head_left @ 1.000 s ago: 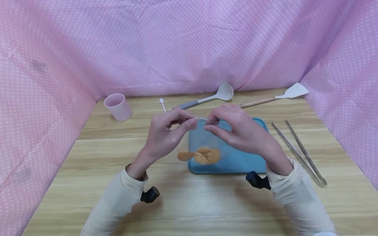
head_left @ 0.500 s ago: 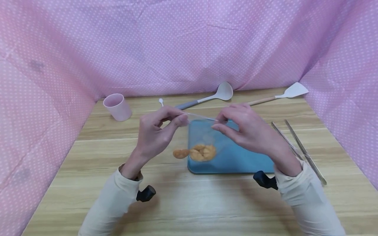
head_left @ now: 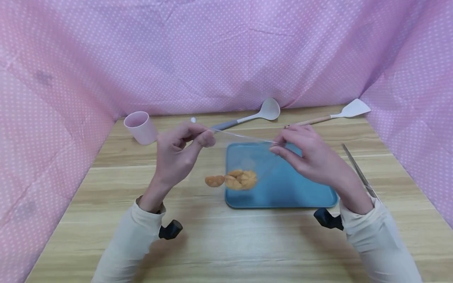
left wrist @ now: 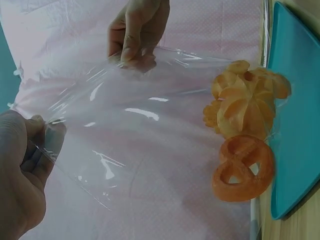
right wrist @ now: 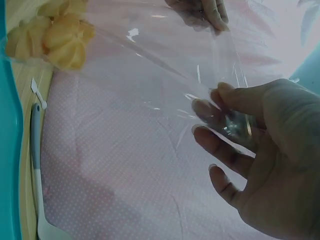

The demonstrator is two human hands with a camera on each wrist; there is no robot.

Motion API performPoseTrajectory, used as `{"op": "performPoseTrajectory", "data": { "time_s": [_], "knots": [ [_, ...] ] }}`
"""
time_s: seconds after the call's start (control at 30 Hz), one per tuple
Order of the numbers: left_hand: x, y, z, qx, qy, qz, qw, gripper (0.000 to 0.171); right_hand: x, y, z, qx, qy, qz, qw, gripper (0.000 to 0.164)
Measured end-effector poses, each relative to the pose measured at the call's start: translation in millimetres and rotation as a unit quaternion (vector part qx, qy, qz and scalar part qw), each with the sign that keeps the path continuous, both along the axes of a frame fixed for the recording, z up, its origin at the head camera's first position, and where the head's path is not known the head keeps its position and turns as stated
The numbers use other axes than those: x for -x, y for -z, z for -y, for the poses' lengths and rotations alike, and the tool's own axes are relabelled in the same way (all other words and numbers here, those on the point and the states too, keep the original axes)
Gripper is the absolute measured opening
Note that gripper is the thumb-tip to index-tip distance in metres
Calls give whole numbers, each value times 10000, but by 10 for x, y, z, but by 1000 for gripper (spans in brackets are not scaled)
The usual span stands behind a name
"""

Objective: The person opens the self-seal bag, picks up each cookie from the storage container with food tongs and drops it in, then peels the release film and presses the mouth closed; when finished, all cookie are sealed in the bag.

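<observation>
A clear plastic bag hangs between my two hands, its top edge stretched taut from one to the other. My left hand pinches the left end of that edge between thumb and fingers. At the other end my right hand pinches the film; the right wrist view shows its other fingers loosely spread. Several golden swirled cookies lie bunched in the bottom of the bag, and a browner pretzel-shaped cookie sits beside them. In the head view the cookies overlap the left part of the blue tray.
Along the back lie a ladle, a white spatula and a small white-tipped stick. A pink cup stands back left. Metal tongs lie right of the tray, partly behind my right arm. Pink dotted cloth surrounds the table.
My hands have moved apart, left hand leftward and right hand rightward, drawing the bag's top edge wider. The cookies have shifted slightly left and up in the head view.
</observation>
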State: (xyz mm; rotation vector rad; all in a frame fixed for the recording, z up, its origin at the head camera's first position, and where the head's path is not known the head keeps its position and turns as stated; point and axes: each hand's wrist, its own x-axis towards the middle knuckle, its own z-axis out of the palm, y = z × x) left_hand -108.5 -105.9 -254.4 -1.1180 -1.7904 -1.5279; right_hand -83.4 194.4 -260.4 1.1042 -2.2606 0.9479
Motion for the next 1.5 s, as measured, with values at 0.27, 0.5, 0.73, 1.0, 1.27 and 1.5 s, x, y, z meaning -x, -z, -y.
{"op": "performPoseTrajectory", "data": {
  "time_s": [0.27,0.5,0.73,1.0,1.27,1.5],
  "knots": [
    [15,10,28,-10,-65,21,10000,14,39,40,-36,358,195,248,9989,43],
    [26,21,59,-33,-110,44,9999,11,80,83,-44,358,-125,184,9991,39],
    [21,48,72,-204,-190,32,9996,13,54,114,-34,261,-637,290,9972,35],
    [10,60,105,-404,-193,73,9990,6,13,121,-61,280,-761,452,9957,31],
    [2,52,126,-380,-300,75,9988,17,36,166,-84,515,-639,300,9962,32],
    [2,47,145,-318,-416,63,9986,13,51,201,-97,364,-597,127,9975,34]
  ]
}}
